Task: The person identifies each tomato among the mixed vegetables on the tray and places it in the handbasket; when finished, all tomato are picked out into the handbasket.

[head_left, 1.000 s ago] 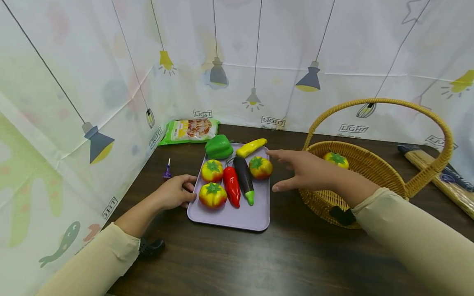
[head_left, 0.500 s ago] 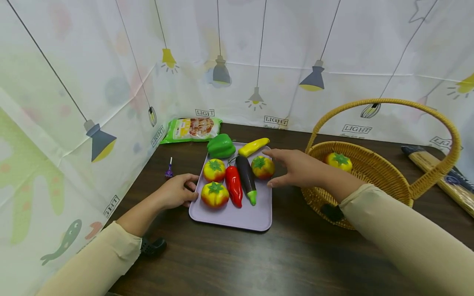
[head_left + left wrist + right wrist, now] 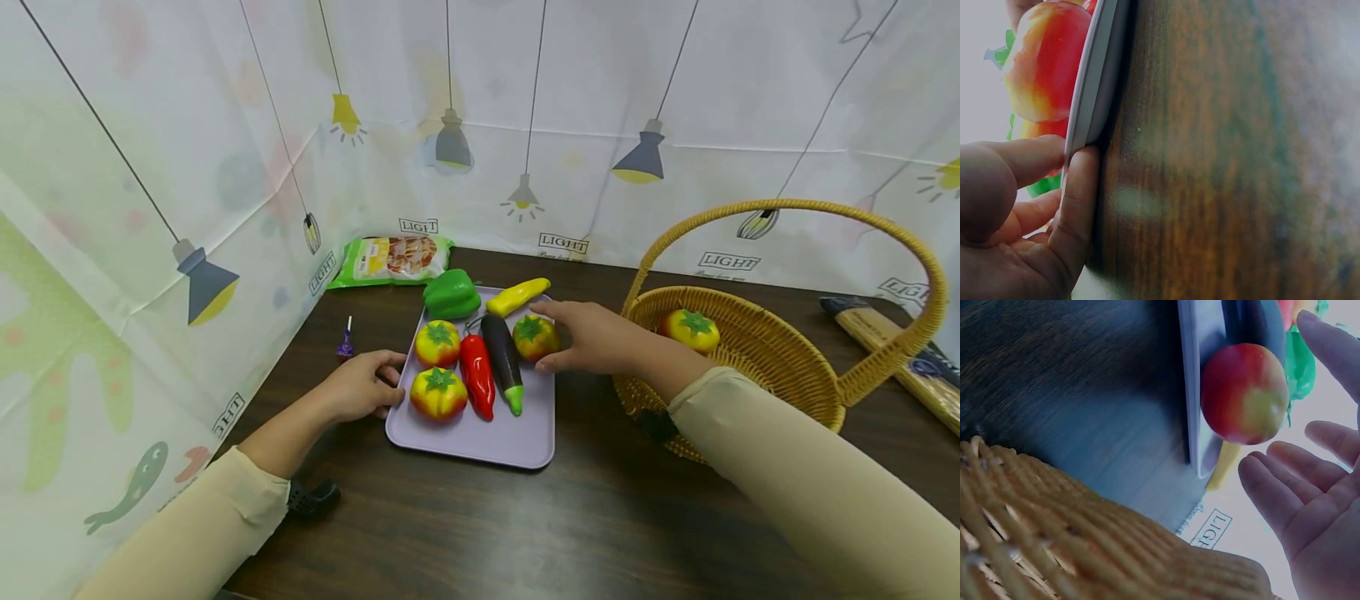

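In the head view my left hand [image 3: 362,387] pinches the left edge of a lilac tray [image 3: 480,446]; the left wrist view shows the thumb at the rim [image 3: 1085,94] and a finger beneath it. My right hand [image 3: 596,335] is spread with nothing in it, fingertips right at a red-and-yellow toy tomato [image 3: 535,337] on the tray's right side. In the right wrist view a gap shows between that tomato [image 3: 1244,394] and the fingers [image 3: 1272,494]. Two similar tomatoes [image 3: 438,394], a red chili pepper [image 3: 477,377], an eggplant [image 3: 501,358], a green bell pepper [image 3: 452,294] and a yellow pepper-like piece [image 3: 517,296] share the tray.
A wicker basket [image 3: 795,367] with a tall handle stands right of the tray, one tomato [image 3: 690,331] inside. Behind the tray lies a green food packet [image 3: 392,260]; a purple-wrapped lollipop [image 3: 346,343] lies to the left. A long package [image 3: 892,350] is at the far right.
My right hand has moved left and closer to the right-hand tomato. The left hand keeps its hold on the tray's edge. The head view has shifted slightly.
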